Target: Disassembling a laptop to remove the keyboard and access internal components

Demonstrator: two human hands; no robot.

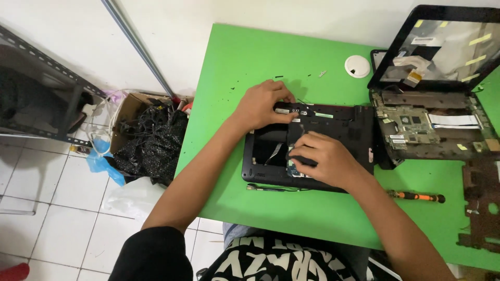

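Leftmost, on the white tile floor: one open cardboard box [130, 112] stuffed with black cables. One bright green tabletop [250, 57] carries two opened laptops. Left hand [263, 106] lies palm-down, fingers curled, on the rear edge of the black plastic laptop base [354, 130]; cannot tell whether it grips anything. Right hand [320, 158] rests inside the same base, fingers bent onto a small dark part. Further right: one white round disc [357, 66], one orange-handled screwdriver [415, 196], a second dismantled laptop [432, 112] with exposed board and bare lid.

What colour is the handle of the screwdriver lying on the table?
Orange, on the screwdriver; seen in the head view.
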